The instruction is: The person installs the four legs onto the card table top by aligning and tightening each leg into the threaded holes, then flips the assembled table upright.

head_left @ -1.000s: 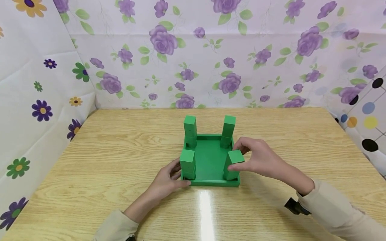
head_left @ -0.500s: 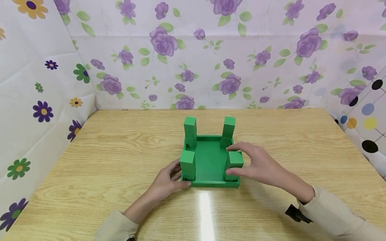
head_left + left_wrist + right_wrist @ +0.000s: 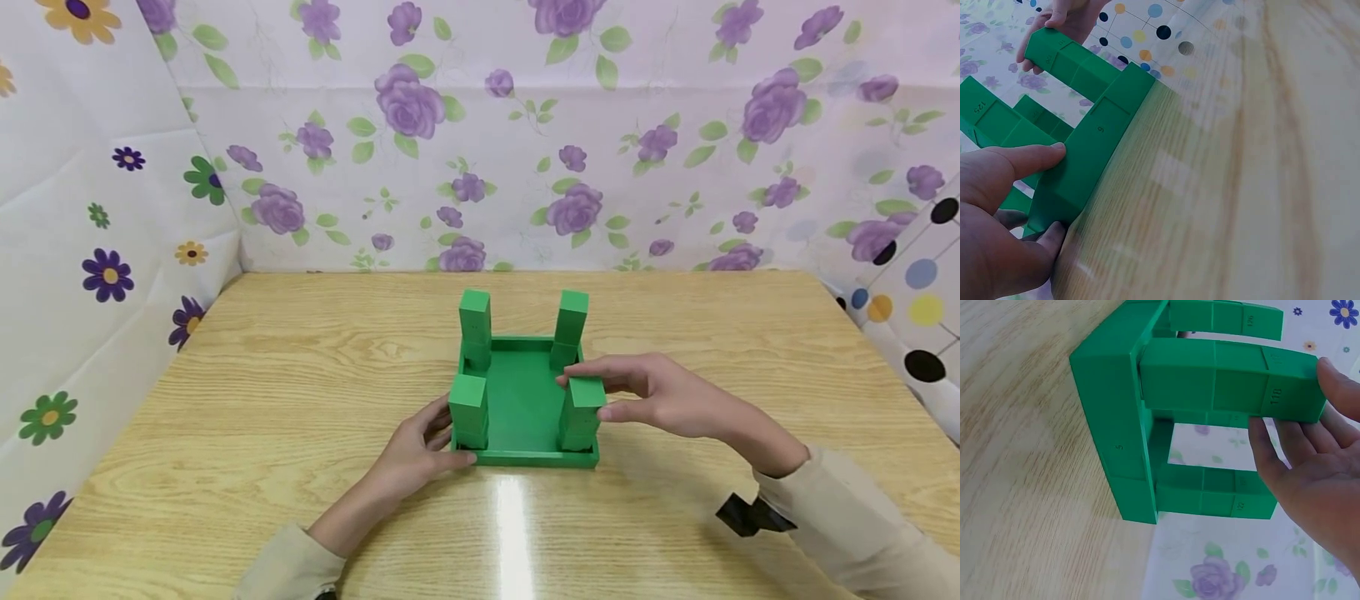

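Note:
A shallow green tray (image 3: 519, 408) lies on the table, with a stacked-block green post standing at each corner. My left hand (image 3: 411, 454) grips its front-left corner, thumb on the front wall beside the front-left post (image 3: 469, 412). In the left wrist view the thumb presses the tray wall (image 3: 1094, 150), and other fingertips reach its lower edge. My right hand (image 3: 675, 400) holds the upper end of the front-right post (image 3: 581, 421) between thumb and fingers. The right wrist view shows that post (image 3: 1235, 381) marked 118, the thumb at its top edge.
Two more green posts, back-left (image 3: 475, 329) and back-right (image 3: 571, 329), rise from the tray's far corners. Wood-grain tabletop (image 3: 300, 375) surrounds the tray. A flowered cloth (image 3: 495, 167) hangs behind the table's far edge, with patterned cloths at both sides.
My right hand has shifted its fingers around the front-right post, its thumb moving from the front face to the right side. That post now stands straighter. The left hand stays put.

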